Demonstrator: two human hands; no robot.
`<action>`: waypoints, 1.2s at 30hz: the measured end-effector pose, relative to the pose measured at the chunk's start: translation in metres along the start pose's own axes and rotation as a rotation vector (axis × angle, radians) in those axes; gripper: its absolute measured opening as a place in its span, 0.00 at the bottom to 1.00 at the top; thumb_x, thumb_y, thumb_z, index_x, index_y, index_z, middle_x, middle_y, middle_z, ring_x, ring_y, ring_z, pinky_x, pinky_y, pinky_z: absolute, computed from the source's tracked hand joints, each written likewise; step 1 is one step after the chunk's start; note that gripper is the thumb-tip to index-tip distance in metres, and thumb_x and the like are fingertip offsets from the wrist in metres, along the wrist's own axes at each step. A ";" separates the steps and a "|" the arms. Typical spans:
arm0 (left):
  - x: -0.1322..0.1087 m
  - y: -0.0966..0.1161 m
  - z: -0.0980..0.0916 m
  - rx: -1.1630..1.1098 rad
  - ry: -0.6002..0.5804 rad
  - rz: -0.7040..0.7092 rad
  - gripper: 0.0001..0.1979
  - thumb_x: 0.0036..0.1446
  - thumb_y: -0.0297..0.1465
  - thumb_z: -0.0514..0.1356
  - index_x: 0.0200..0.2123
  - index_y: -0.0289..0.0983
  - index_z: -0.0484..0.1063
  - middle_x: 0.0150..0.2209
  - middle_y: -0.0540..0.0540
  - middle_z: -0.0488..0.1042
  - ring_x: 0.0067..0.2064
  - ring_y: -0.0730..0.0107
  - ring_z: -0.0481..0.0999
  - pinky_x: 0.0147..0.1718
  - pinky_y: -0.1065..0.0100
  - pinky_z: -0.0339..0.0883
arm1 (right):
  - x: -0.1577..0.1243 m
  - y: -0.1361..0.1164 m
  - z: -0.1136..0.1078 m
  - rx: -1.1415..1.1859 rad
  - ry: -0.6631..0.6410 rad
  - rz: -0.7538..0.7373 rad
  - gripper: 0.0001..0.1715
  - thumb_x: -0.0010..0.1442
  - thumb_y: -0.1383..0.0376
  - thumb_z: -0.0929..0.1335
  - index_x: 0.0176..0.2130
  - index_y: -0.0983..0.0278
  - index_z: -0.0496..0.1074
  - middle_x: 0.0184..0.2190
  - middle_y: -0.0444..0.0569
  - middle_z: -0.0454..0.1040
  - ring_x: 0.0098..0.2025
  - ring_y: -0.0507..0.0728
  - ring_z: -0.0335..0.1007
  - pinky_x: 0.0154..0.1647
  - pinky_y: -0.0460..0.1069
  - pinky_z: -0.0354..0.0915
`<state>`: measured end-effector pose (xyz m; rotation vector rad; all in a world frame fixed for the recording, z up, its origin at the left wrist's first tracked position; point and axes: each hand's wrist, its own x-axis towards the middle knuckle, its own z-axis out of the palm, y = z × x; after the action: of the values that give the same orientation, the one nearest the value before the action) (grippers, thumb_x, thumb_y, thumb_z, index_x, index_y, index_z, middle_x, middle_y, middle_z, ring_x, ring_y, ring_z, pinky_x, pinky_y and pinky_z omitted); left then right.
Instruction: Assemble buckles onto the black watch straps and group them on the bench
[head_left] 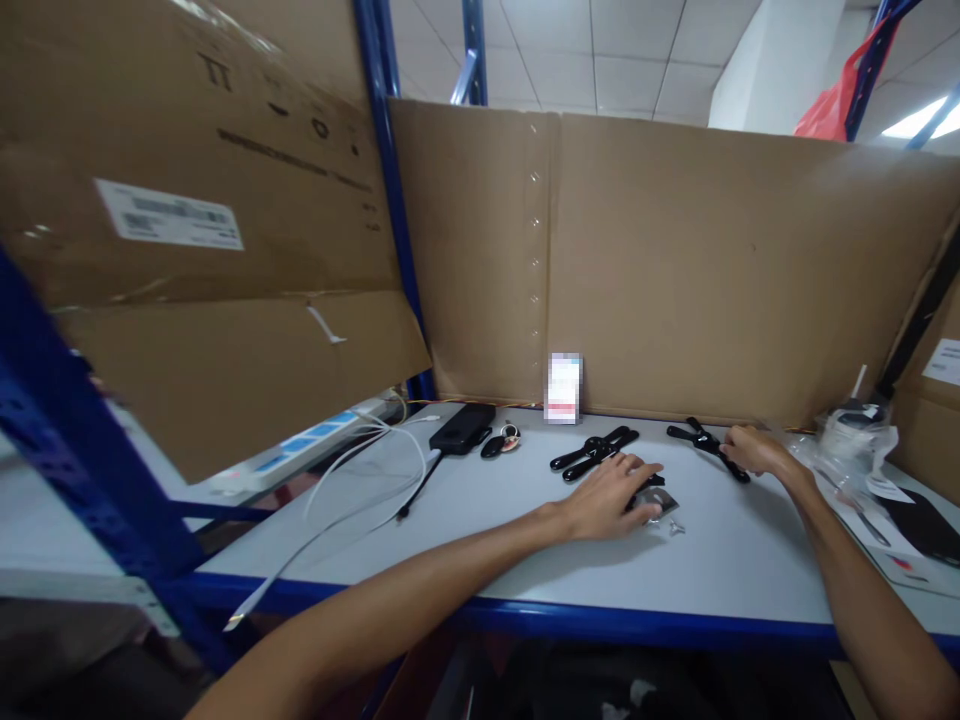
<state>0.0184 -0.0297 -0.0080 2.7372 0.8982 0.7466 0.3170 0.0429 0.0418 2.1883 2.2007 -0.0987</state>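
My left hand (611,495) lies palm down over the white tabletop, its fingers stretched out and apart. Beneath its fingertips are a small see-through packet (661,503) and the end of a black piece, mostly hidden by the hand. Small silvery screw-like bits (677,528) lie beside the packet. Just beyond this hand rests a black crossed-arm bracket (595,451). Over to the right, my right hand (754,450) has its fingers closed at one arm of a second black bracket (703,438), which has several arms spreading from a round hub.
At the back stands a blurred phone-like screen (564,388). Left of it lie a black box (463,429), a key fob (493,447), white cables (364,520) and a power strip (307,445). Plastic-wrapped items (855,435) and a black phone-shaped object (921,525) sit right. Cardboard walls (675,260) enclose the table.
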 end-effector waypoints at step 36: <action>0.023 -0.001 -0.008 0.263 0.115 -0.116 0.27 0.67 0.45 0.49 0.60 0.32 0.62 0.52 0.31 0.73 0.57 0.48 0.70 0.54 0.51 0.62 | -0.033 -0.034 -0.020 0.598 -0.050 -0.553 0.28 0.54 0.43 0.67 0.29 0.66 0.75 0.16 0.40 0.61 0.18 0.48 0.54 0.19 0.44 0.50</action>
<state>0.0301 -0.0147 0.0077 2.8550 1.2506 0.8233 0.2835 0.0117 0.0649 1.6401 2.9564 -0.9152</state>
